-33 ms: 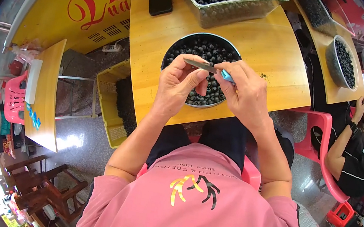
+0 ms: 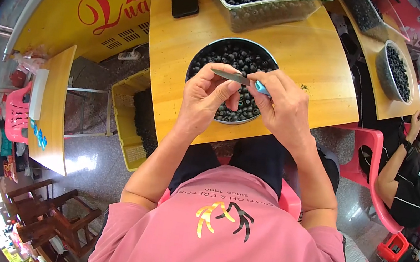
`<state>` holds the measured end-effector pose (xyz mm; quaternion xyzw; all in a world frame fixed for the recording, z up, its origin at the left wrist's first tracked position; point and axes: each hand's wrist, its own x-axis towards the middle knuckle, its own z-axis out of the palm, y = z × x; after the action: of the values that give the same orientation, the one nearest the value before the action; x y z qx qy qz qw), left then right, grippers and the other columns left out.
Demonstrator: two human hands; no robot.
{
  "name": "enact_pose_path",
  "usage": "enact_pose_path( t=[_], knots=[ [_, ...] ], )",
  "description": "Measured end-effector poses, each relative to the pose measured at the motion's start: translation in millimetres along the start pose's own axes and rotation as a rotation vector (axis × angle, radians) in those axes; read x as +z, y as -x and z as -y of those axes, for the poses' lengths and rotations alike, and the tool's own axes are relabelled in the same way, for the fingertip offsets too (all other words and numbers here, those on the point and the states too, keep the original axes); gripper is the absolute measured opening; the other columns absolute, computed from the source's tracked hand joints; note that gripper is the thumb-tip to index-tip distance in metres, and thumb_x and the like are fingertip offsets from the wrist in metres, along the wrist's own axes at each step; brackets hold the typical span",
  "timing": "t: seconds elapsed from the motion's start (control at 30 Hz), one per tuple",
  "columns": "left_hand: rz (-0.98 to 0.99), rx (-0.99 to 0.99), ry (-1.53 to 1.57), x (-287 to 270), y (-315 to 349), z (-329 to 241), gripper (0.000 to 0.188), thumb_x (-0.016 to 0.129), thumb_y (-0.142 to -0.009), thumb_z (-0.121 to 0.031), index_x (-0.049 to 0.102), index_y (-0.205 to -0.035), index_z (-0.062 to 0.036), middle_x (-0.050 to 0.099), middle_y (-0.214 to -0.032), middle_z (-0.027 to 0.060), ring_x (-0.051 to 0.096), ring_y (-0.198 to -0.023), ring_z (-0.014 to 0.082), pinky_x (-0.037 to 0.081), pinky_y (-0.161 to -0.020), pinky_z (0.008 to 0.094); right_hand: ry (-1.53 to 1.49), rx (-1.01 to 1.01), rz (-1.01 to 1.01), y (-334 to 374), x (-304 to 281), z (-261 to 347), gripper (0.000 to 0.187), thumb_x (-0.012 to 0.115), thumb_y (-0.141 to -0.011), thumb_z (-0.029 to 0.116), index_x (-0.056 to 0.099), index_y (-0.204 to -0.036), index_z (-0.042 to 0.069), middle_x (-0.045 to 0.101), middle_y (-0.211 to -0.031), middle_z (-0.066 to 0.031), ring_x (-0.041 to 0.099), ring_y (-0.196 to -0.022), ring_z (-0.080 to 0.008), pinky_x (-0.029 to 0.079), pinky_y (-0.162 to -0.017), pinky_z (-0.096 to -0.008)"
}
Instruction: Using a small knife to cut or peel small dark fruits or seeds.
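Gripping a small knife point(image 2: 230, 76) by its blue handle point(image 2: 262, 87) in the right hand point(image 2: 285, 104), with the blade out toward the left. Lies nearly crosswise, right hand to left hand point(image 2: 202, 98), with the point angled slightly away from the body. Way nearer the right at the handle, nearer the left at the tip. Got the left curled narrow, with thumb close to forefinger; honestly can't tell whether touching the blade or pinching something small. Holding all this just over the bowl point(image 2: 238, 39) of dark fruit point(image 2: 238, 56), near side of the table point(image 2: 326, 56). Got a tub point(image 2: 248, 22) of similar stuff farther out, with a phone point(image 2: 185, 0) to its left.
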<state>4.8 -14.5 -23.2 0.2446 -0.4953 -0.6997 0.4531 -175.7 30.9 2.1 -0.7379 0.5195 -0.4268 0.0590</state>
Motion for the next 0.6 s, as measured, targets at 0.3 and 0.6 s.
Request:
enact_pose_path(
  t=[0.3, 0.6],
  knots=[
    [-0.021, -0.002, -0.028, -0.1, 1.6, 0.2, 0.017, 0.063, -0.094, -0.008, 0.057, -0.108, -0.002, 0.063, -0.081, 0.0042, 0.06, -0.067, 0.0095, 0.049, -0.062, 0.0224, 0.027, -0.017, -0.014, 0.2, -3.7, 1.4, 0.018, 0.07, -0.083, 0.008, 0.066, -0.1, 0.006, 0.061, -0.078, -0.0093, 0.06, -0.065, -0.0271, 0.046, -0.055, -0.0361],
    [0.023, 0.026, -0.072, 1.6, 3.2, -5.7, 0.017, 0.064, -0.093, -0.007, 0.057, -0.108, -0.0019, 0.063, -0.081, 0.0042, 0.06, -0.067, 0.0095, 0.049, -0.063, 0.0223, 0.075, -0.012, -0.032, 1.7, -1.7, -2.8, 0.019, 0.071, -0.082, 0.008, 0.067, -0.1, 0.007, 0.061, -0.078, -0.0086, 0.061, -0.065, -0.0261, 0.046, -0.055, -0.036]
  ],
)
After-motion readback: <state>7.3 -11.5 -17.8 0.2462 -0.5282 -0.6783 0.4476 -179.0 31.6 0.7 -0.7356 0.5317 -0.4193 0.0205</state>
